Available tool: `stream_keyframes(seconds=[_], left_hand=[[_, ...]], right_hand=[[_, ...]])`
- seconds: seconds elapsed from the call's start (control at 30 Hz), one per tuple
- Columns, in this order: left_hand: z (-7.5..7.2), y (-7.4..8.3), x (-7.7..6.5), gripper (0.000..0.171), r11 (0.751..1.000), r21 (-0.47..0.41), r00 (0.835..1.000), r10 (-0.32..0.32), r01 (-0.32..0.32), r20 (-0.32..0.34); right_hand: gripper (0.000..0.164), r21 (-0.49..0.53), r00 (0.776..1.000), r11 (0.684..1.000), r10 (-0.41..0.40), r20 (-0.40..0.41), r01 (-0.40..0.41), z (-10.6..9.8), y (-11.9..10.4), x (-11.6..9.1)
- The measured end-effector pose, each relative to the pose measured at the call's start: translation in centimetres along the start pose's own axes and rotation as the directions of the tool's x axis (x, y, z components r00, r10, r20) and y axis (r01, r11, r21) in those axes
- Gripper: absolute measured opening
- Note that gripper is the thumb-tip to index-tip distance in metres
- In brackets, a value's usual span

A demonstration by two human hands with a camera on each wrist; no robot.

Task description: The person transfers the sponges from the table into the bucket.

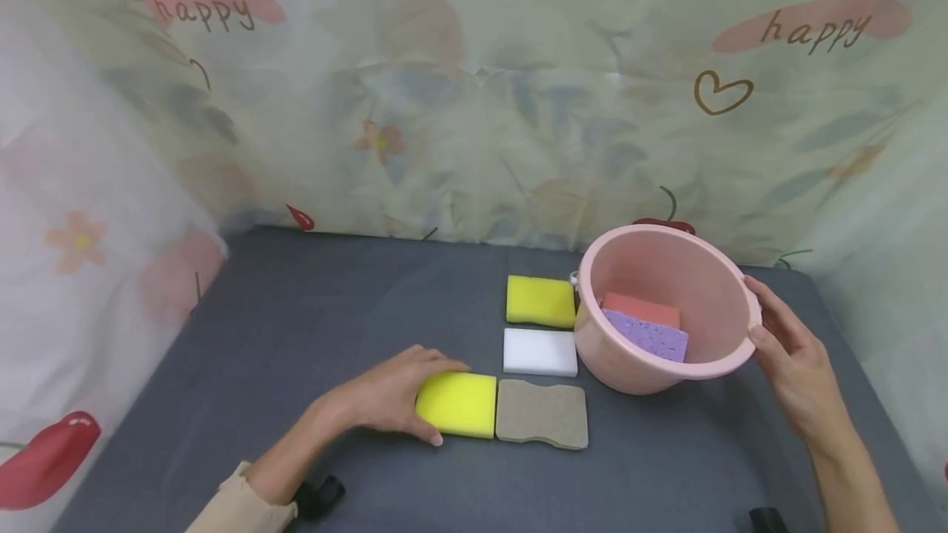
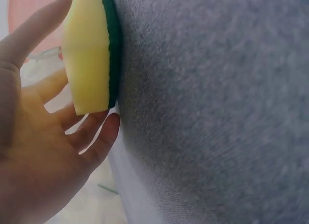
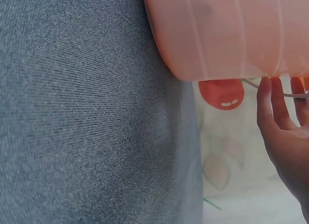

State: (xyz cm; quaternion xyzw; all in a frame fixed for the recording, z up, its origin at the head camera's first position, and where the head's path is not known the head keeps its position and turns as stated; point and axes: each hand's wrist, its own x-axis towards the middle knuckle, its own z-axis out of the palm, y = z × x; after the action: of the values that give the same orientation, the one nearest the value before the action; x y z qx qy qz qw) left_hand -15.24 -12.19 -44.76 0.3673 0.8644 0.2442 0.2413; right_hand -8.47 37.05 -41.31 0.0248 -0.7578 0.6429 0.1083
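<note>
My left hand (image 1: 396, 391) has its thumb and fingers on opposite sides of a yellow sponge (image 1: 459, 406). In the left wrist view this sponge (image 2: 89, 55) shows a dark green scouring layer on its table side. A grey sponge with wavy long edges (image 1: 542, 414) lies right beside it. Behind that are a white sponge (image 1: 540, 352) and another yellow sponge (image 1: 541, 300). My right hand (image 1: 800, 360) grips the right rim of a pink bucket (image 1: 629, 368). Inside the bucket lie a purple speckled sponge (image 1: 648, 336) and a red sponge (image 1: 644, 309).
A dark grey cloth covers the table (image 1: 311, 303). Printed curtains (image 1: 481, 105) hang behind and at both sides. The bucket's left wall stands close to the white and rear yellow sponges. A thin handle (image 3: 294, 95) shows by the right fingers.
</note>
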Motion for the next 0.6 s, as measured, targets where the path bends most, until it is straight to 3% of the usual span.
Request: stream_keyframes(seconds=[0.37, 0.6], left_hand=[[-0.15, 0.19, -0.3, 0.073, 1.0, -0.015, 0.999, 0.003, -0.004, -0.039], [-0.44, 0.03, -0.52, 0.065, 0.996, -0.068, 0.996, 0.057, -0.062, -0.074]], right_hand=[[0.057, 0.025, 1.0, 1.0, 0.001, 0.001, -0.001, 0.01, 0.02, 0.01], [0.059, -0.018, 1.0, 1.0, 0.009, 0.0, -0.009, -0.05, -0.1, -0.01]])
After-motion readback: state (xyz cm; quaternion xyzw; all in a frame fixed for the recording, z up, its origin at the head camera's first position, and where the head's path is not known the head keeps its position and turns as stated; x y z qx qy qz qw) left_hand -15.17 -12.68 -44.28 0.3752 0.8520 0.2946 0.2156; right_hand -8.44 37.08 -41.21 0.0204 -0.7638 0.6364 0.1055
